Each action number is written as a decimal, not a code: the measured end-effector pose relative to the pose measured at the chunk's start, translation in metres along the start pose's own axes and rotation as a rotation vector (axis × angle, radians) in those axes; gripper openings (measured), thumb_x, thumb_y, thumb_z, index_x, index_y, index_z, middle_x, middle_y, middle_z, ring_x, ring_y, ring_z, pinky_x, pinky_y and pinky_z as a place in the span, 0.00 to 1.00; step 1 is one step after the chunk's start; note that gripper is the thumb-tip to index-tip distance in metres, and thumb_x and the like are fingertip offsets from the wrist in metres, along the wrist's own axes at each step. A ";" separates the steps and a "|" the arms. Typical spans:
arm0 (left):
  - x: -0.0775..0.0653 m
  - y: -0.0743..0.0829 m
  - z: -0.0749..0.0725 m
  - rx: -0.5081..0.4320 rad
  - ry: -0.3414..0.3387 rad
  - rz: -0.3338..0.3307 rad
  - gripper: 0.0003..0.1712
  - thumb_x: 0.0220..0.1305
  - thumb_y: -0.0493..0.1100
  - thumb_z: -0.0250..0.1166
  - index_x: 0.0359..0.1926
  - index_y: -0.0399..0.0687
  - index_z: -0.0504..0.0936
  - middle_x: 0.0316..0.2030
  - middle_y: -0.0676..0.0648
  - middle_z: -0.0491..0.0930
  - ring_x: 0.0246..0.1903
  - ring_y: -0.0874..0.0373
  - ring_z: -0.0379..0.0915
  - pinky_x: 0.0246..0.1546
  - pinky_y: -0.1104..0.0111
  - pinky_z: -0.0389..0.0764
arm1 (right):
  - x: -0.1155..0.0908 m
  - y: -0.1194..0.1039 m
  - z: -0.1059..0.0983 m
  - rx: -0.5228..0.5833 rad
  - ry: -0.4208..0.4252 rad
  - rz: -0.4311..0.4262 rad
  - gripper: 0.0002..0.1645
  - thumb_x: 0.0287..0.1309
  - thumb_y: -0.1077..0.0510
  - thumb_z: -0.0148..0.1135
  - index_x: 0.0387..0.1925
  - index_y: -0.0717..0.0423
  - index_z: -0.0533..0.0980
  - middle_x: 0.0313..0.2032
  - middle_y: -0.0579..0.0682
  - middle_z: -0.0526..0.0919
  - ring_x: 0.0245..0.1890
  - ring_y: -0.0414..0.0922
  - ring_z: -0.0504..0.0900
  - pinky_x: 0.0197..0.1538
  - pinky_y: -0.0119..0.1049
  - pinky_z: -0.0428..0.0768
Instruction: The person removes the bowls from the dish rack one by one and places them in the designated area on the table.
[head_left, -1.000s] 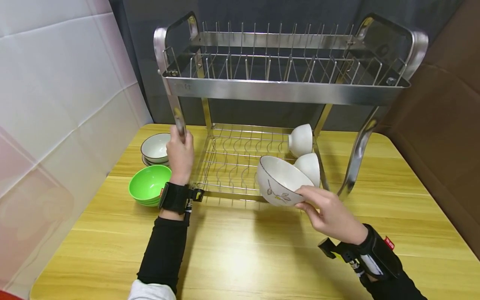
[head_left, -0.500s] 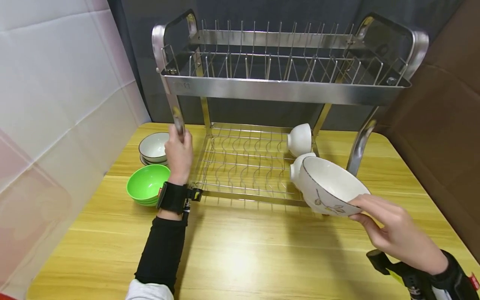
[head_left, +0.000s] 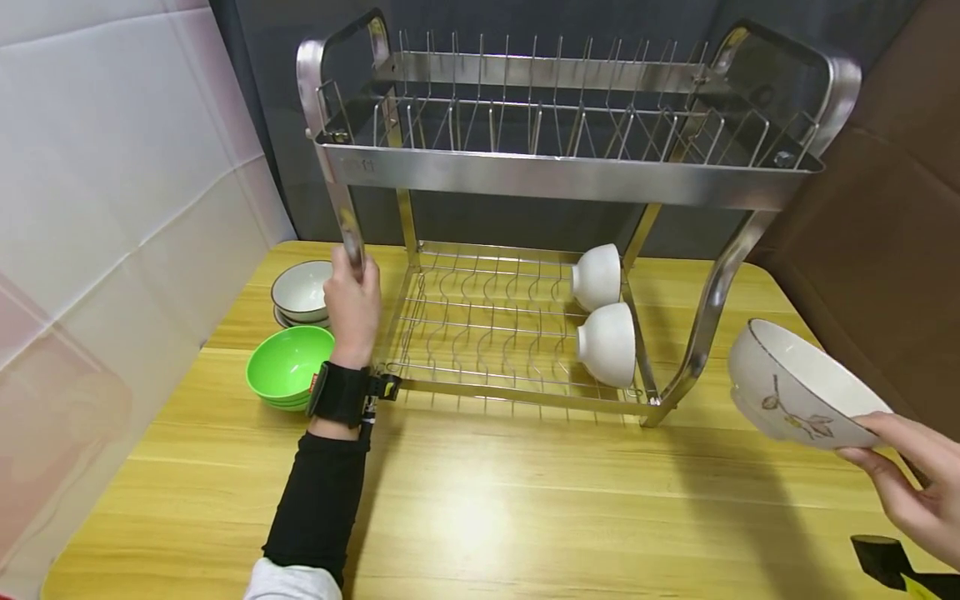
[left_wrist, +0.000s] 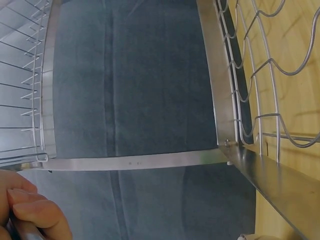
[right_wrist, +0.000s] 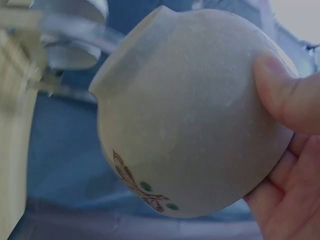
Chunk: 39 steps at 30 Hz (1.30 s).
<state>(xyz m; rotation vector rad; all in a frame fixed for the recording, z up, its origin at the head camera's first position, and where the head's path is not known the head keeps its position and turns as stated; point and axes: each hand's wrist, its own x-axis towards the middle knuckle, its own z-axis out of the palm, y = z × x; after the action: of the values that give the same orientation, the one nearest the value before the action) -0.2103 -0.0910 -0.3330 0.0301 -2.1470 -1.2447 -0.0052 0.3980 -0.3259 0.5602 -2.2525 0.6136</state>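
Note:
A white bowl [head_left: 795, 400] with a flower print and dark rim is held in the air by my right hand [head_left: 911, 483], thumb and fingers pinching its rim. It hangs tilted, right of the rack. In the right wrist view the bowl [right_wrist: 195, 120] shows its underside and the thumb [right_wrist: 287, 95] pressing its side. My left hand [head_left: 352, 312] grips the front left post of the metal dish rack [head_left: 570, 179]. The left wrist view catches only some curled fingers [left_wrist: 40, 212] on the post. Two white bowls [head_left: 606, 343] lie on their sides at the lower tier's right end.
Green bowls [head_left: 288, 367] are stacked on the wooden table [head_left: 480, 517] left of the rack. Behind them stand stacked white bowls [head_left: 303, 290], partly hidden by the left hand. The upper tier has upright wire prongs [head_left: 536, 129]. A brown panel [head_left: 885, 208] borders the right side.
My right hand has carried the bowl rightward, from in front of the lower tier to beyond the rack's right post. My left hand keeps its grip on the post.

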 end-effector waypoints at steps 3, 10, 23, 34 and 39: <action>0.000 0.001 -0.001 -0.001 0.000 -0.008 0.10 0.79 0.35 0.53 0.49 0.27 0.72 0.37 0.24 0.84 0.28 0.35 0.77 0.31 0.68 0.64 | 0.001 0.013 0.002 -0.089 -0.021 0.041 0.50 0.69 0.24 0.44 0.28 0.69 0.80 0.41 0.14 0.79 0.51 0.03 0.63 0.34 0.08 0.67; -0.001 0.001 -0.001 -0.004 -0.006 -0.011 0.09 0.79 0.34 0.53 0.49 0.28 0.72 0.32 0.26 0.82 0.25 0.41 0.71 0.28 0.69 0.62 | 0.004 0.040 0.031 -0.156 -0.190 0.137 0.29 0.83 0.46 0.48 0.38 0.70 0.77 0.28 0.72 0.80 0.20 0.18 0.55 0.22 0.24 0.56; -0.003 0.002 0.003 0.001 -0.005 -0.005 0.10 0.79 0.34 0.53 0.49 0.27 0.72 0.33 0.24 0.83 0.25 0.40 0.71 0.29 0.66 0.63 | 0.015 0.097 0.094 -0.202 -0.313 0.265 0.12 0.56 0.78 0.67 0.43 0.71 0.78 0.29 0.69 0.85 0.23 0.58 0.79 0.29 0.49 0.73; -0.003 0.003 0.001 0.000 -0.002 0.000 0.09 0.79 0.34 0.53 0.49 0.27 0.72 0.31 0.28 0.80 0.25 0.44 0.68 0.29 0.66 0.63 | 0.025 0.121 0.114 -0.231 -0.390 0.297 0.09 0.51 0.75 0.67 0.35 0.66 0.78 0.22 0.60 0.81 0.23 0.56 0.76 0.30 0.54 0.72; -0.002 0.003 0.000 0.005 -0.009 -0.014 0.09 0.80 0.34 0.53 0.50 0.28 0.73 0.33 0.26 0.83 0.21 0.55 0.64 0.25 0.73 0.60 | 0.027 0.123 0.117 -0.227 -0.414 0.318 0.09 0.51 0.75 0.67 0.35 0.67 0.79 0.24 0.62 0.83 0.25 0.59 0.78 0.32 0.55 0.74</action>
<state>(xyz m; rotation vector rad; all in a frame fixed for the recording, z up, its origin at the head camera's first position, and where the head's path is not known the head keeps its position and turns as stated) -0.2079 -0.0887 -0.3312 0.0422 -2.1615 -1.2495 -0.1527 0.4230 -0.4111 0.2283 -2.7897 0.4105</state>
